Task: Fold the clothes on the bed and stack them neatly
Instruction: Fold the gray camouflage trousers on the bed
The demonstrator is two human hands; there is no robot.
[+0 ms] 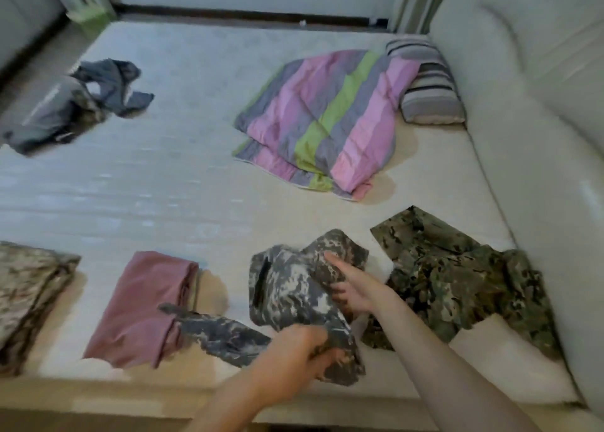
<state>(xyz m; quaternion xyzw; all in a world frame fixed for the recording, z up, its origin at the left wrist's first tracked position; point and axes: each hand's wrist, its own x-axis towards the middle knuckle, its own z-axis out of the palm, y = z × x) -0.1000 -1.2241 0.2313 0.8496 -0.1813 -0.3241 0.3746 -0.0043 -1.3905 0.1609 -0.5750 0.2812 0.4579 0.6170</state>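
Under grey camouflage garment (pixel 294 287): left fingertips.

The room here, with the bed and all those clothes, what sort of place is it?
Most likely a bedroom in a home. A wide mattress fills the view, with a striped quilt and a pillow at its far side, and curtains hang behind.
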